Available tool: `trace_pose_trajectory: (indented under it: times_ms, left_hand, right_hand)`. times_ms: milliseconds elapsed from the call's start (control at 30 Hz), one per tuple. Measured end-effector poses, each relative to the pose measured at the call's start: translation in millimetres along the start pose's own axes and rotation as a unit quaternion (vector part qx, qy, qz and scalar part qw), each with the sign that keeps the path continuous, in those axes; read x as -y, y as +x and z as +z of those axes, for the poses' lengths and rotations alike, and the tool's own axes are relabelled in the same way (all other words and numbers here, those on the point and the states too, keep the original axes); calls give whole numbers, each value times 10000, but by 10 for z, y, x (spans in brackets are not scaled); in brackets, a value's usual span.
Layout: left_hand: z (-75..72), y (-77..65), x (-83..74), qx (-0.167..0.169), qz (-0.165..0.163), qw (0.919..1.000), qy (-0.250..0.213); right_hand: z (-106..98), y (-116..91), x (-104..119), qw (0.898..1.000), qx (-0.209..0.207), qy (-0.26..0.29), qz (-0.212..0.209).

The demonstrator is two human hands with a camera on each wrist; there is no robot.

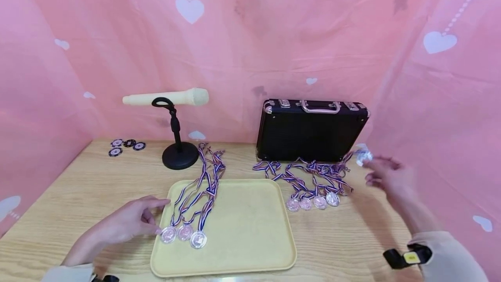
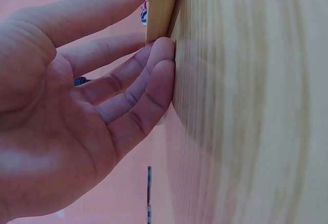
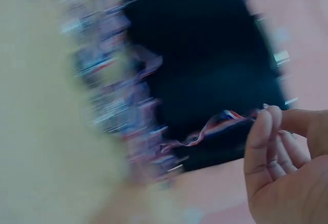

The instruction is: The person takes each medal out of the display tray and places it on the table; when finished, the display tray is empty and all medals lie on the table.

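Observation:
My left hand [image 1: 127, 221] rests at the left rim of a pale yellow tray [image 1: 250, 225], thumb and index finger apart on its edge. In the left wrist view, the other fingers bend against the tray's side, close to the tabletop. Beside the thumb lie three medals [image 1: 185, 232] on the tray, their striped ribbons [image 1: 211, 186] trailing back over its far rim. Off to the right, my right hand [image 1: 391, 182] is raised and blurred. Between thumb and index fingertip it pinches a red, white and blue medal ribbon [image 3: 215, 126], which stretches down to a tangled pile.
Several medals [image 1: 319, 203] with tangled ribbons lie right of the tray, before an upright black briefcase [image 1: 313, 136]. A cream microphone [image 1: 164, 98] sits on a black stand [image 1: 180, 156] at the back left. Several poker chips [image 1: 129, 143] lie farther left. A pink curtain [image 1: 242, 47] closes off the back.

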State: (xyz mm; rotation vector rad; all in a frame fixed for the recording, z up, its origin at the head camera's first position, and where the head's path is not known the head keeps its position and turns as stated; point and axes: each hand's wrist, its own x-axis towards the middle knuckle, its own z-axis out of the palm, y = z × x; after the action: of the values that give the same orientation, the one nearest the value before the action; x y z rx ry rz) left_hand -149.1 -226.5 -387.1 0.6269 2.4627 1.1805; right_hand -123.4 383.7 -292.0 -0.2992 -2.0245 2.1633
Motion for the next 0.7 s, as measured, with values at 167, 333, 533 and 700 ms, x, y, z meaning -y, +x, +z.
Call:
trace_pose_trajectory:
  times_ms: [167,333,533,700]
  left_hand:
    - [-3,-10,8,-12,-24,10000,14]
    - [-5,-1,7,-7,-9,10000,32]
    - [0,4,15,14,40,10000,-65]
    - [-7,3,23,9,107,9999,-83]
  right_hand:
    - [-136,162,-649,9801,-73,-1863,684]
    - [-124,184,-887,9671,-32,-2421,784]
    - [-57,140,-912,9476,147,-3133,601]
    - [-61,80,-884,9112,165,-4096,406]
